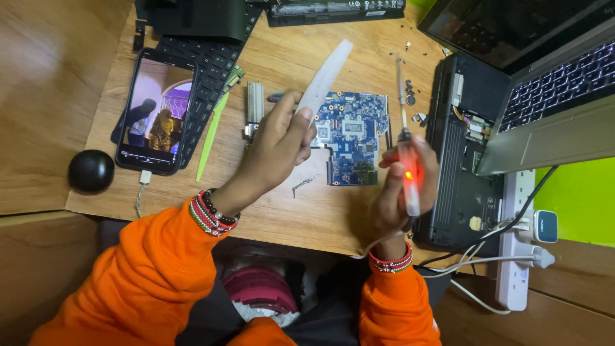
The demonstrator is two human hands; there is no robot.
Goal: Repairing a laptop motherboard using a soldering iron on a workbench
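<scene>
My left hand [277,148] grips a long pale grey plastic strip [325,75] that slants up and to the right over the wooden desk. My right hand [398,191] holds a soldering iron [406,160] upright, its metal tip pointing away from me and a red light glowing in its translucent handle. Between the two hands a blue laptop circuit board [354,138] lies flat on the desk. Both wrists wear beaded bracelets and orange sleeves.
A phone [155,110] playing a video lies at the left on a loose black keyboard [208,61]. A black ball [91,170] sits on the left edge. An opened black laptop base [462,160], another laptop [551,83] and a white power strip [516,237] fill the right.
</scene>
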